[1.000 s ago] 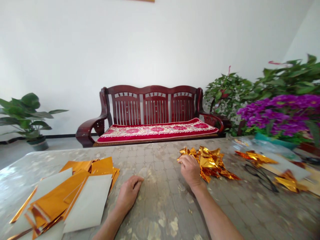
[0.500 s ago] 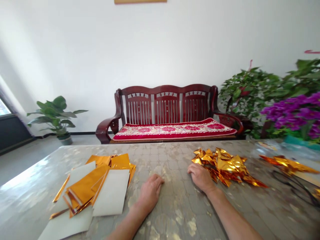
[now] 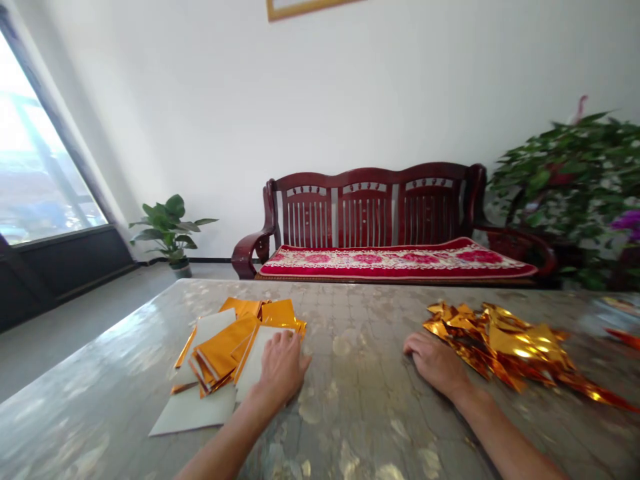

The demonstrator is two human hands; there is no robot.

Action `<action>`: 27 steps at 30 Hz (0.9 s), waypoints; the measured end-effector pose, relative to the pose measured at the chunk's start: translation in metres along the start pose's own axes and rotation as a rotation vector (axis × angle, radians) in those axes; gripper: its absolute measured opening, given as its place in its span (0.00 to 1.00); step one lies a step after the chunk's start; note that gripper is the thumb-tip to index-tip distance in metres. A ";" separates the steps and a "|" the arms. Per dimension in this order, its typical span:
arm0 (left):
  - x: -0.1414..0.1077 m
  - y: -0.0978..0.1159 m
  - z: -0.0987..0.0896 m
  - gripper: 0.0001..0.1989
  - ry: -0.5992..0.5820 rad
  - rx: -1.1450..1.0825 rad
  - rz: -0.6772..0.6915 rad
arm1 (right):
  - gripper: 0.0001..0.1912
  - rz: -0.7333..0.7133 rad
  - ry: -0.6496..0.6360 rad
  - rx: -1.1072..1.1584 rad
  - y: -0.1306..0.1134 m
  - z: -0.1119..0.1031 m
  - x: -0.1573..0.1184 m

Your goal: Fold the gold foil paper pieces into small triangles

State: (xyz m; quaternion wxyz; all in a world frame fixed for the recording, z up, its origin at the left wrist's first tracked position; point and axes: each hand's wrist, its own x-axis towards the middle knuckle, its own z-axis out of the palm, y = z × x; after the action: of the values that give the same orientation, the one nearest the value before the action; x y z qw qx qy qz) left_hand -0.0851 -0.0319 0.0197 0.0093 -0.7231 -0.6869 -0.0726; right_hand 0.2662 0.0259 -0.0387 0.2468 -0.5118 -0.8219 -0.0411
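Note:
My left hand rests palm down over the right side of a pale sheet, fingers reaching forward and thumb spread. Beside and behind it lie several gold foil paper sheets in a loose, fanned pile, with another pale sheet beneath. My right hand lies on the table with its fingers curled in, and nothing shows in them. Just right of it is a heap of crumpled, pointed gold foil pieces.
The table has a glossy patterned cover. Behind it stands a dark red wooden bench with a red floral cushion. A potted plant is at left, leafy plants at right. Clear plastic lies at the table's right edge.
My view has turned left. My left hand has moved left from the bare tabletop onto the pale sheet and its fingers have spread. My right hand stays beside the gold heap.

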 end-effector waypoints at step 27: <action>-0.010 -0.032 0.018 0.10 -0.038 -0.002 -0.210 | 0.15 0.085 0.000 0.193 0.014 0.009 0.008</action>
State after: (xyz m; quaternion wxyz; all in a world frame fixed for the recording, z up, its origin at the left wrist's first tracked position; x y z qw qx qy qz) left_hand -0.1157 -0.0382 -0.0025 -0.0121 -0.6482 -0.7590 -0.0601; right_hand 0.2715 0.0422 -0.0458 0.2965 -0.5203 -0.7994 0.0485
